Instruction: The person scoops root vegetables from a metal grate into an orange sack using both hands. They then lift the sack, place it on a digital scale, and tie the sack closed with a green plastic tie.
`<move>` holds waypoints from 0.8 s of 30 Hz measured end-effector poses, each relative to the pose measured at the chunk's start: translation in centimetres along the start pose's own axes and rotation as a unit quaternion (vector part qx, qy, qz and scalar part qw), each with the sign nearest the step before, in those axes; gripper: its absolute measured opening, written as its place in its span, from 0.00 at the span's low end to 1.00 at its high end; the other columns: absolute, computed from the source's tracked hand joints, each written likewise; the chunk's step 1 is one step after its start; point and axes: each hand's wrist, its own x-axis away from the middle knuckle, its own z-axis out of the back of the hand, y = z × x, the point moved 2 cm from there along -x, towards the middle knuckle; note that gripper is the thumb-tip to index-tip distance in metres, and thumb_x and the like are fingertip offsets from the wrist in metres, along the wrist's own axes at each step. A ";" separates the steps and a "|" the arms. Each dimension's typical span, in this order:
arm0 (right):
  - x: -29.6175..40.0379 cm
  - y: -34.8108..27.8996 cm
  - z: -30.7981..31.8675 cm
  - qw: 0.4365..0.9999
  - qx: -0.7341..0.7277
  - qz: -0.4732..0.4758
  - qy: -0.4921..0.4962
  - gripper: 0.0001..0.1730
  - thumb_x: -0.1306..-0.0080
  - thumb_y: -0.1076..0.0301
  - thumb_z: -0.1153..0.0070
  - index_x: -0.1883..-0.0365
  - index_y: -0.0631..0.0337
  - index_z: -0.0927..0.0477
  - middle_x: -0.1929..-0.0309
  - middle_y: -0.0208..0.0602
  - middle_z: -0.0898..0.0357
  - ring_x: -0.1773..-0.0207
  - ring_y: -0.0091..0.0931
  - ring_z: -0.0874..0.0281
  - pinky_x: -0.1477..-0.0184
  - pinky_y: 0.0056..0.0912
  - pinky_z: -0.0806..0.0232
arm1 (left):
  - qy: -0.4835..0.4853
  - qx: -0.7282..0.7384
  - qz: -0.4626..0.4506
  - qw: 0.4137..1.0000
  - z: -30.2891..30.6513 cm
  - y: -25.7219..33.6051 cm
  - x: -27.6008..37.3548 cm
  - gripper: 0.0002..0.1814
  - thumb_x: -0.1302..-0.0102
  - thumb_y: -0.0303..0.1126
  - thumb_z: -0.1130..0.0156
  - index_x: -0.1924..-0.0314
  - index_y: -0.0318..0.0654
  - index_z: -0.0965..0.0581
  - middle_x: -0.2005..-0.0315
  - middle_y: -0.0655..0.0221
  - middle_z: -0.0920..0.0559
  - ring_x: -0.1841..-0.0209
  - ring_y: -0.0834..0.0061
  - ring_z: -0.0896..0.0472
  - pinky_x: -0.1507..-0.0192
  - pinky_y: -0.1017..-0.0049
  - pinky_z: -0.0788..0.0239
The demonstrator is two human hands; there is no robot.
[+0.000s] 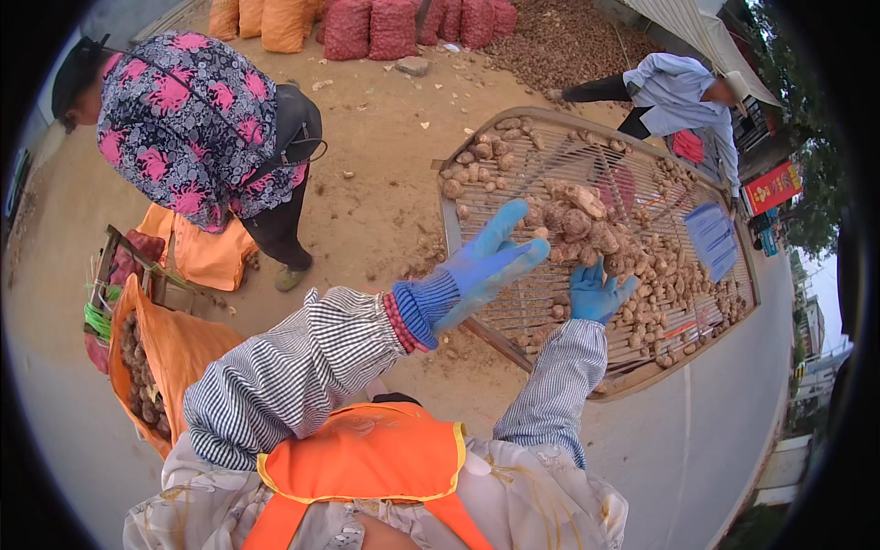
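Note:
Both my hands wear blue work gloves, with checked sleeve covers on the arms. Over the near left side of a slatted metal sorting rack (522, 354), my left hand (485, 265) has its fingers spread beside a heap of brown, taro-like tubers (576, 223). One small tuber (540, 233) lies close to its fingertips; contact is unclear. My right hand (599, 292) is at the heap's near edge, fingers apart, with fingertips against the tubers and partly hidden by them. Smaller tubers (677, 282) are scattered across the slats to the right.
A blue plastic scoop-like piece (711, 240) lies on the rack's right side. One person (185, 124) bends at left; another (680, 96) stands beyond the rack. An orange sack (175, 350) of tubers opens at my left. Red mesh sacks (392, 27) line the back.

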 end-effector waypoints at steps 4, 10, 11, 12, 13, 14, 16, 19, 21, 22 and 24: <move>-1.3 -6.2 8.8 0.978 0.127 0.158 0.047 0.33 0.28 0.47 0.55 0.32 0.58 0.38 0.29 0.42 0.43 0.31 0.35 0.39 0.31 0.43 0.42 | -0.128 0.012 0.072 0.989 3.1 -8.2 1.3 0.33 0.27 0.46 0.48 0.28 0.42 0.44 0.33 0.65 0.35 0.32 0.70 0.36 0.33 0.68 0.44; -0.1 2.0 13.0 0.991 0.098 -0.064 0.069 0.28 0.28 0.53 0.52 0.36 0.61 0.32 0.37 0.41 0.30 0.36 0.31 0.30 0.35 0.37 0.33 | 0.221 -0.064 0.325 0.918 15.9 -21.2 21.8 0.27 0.30 0.51 0.46 0.37 0.44 0.31 0.46 0.70 0.25 0.46 0.76 0.27 0.44 0.72 0.33; 1.5 3.2 8.7 0.990 0.113 -0.059 0.067 0.28 0.28 0.53 0.52 0.36 0.61 0.32 0.38 0.41 0.29 0.36 0.31 0.30 0.36 0.34 0.33 | 0.268 -0.025 0.349 0.897 16.2 -21.1 25.0 0.26 0.31 0.51 0.46 0.39 0.45 0.29 0.49 0.72 0.24 0.48 0.76 0.26 0.46 0.72 0.33; 1.5 4.8 4.9 0.989 0.133 -0.057 0.008 0.28 0.28 0.53 0.52 0.35 0.61 0.33 0.38 0.41 0.29 0.36 0.30 0.30 0.35 0.33 0.33 | 0.309 0.014 0.349 0.884 16.1 -20.9 27.4 0.25 0.31 0.51 0.47 0.43 0.42 0.26 0.54 0.74 0.23 0.54 0.77 0.26 0.50 0.73 0.32; 2.0 6.8 1.3 0.986 0.148 -0.056 -0.051 0.28 0.28 0.54 0.53 0.35 0.61 0.34 0.38 0.42 0.29 0.36 0.30 0.30 0.35 0.32 0.33 | 0.317 -0.034 0.305 0.898 16.4 -21.4 30.3 0.25 0.31 0.51 0.47 0.44 0.42 0.26 0.55 0.72 0.23 0.54 0.77 0.25 0.50 0.73 0.32; 2.1 8.9 -1.8 0.981 0.155 -0.044 -0.111 0.28 0.27 0.54 0.53 0.35 0.62 0.34 0.38 0.42 0.29 0.36 0.29 0.30 0.35 0.31 0.33 | 0.316 -0.089 0.258 0.909 16.9 -22.8 32.7 0.25 0.31 0.51 0.47 0.44 0.41 0.26 0.56 0.71 0.22 0.54 0.77 0.25 0.49 0.73 0.32; 5.3 13.4 -6.5 0.953 0.166 -0.088 -0.239 0.28 0.27 0.55 0.54 0.34 0.62 0.35 0.39 0.41 0.29 0.36 0.29 0.30 0.35 0.31 0.33 | 0.347 -0.168 0.260 0.885 16.3 -22.1 35.9 0.25 0.31 0.51 0.47 0.44 0.41 0.26 0.57 0.65 0.20 0.53 0.73 0.23 0.49 0.71 0.32; 15.3 21.9 -11.9 0.858 0.233 -0.165 -0.427 0.27 0.26 0.55 0.54 0.34 0.60 0.34 0.41 0.38 0.27 0.41 0.27 0.26 0.38 0.30 0.32 | 0.392 -0.263 0.206 0.857 14.1 -23.5 42.4 0.24 0.29 0.50 0.49 0.44 0.40 0.26 0.52 0.61 0.21 0.47 0.68 0.24 0.46 0.71 0.32; 23.8 27.6 -14.7 0.770 0.323 -0.207 -0.509 0.27 0.27 0.54 0.51 0.35 0.59 0.34 0.43 0.37 0.26 0.45 0.26 0.25 0.41 0.28 0.32 | 0.391 -0.334 0.081 0.854 13.4 -25.2 45.8 0.24 0.28 0.50 0.50 0.43 0.39 0.27 0.48 0.62 0.23 0.45 0.68 0.25 0.44 0.72 0.33; 28.5 30.2 -15.4 0.713 0.374 -0.217 -0.552 0.28 0.27 0.53 0.50 0.34 0.59 0.34 0.43 0.38 0.26 0.46 0.26 0.25 0.41 0.29 0.33 | 0.382 -0.370 0.022 0.846 13.1 -25.8 47.3 0.24 0.28 0.50 0.50 0.42 0.39 0.27 0.47 0.62 0.23 0.44 0.67 0.25 0.43 0.72 0.34; 38.2 35.8 -14.7 0.576 0.313 -0.250 -0.712 0.29 0.30 0.61 0.45 0.35 0.62 0.35 0.43 0.41 0.27 0.43 0.28 0.26 0.39 0.30 0.35 | 0.464 -0.207 0.134 0.851 11.2 -22.3 50.6 0.25 0.27 0.50 0.50 0.41 0.40 0.28 0.45 0.61 0.25 0.43 0.67 0.26 0.42 0.71 0.34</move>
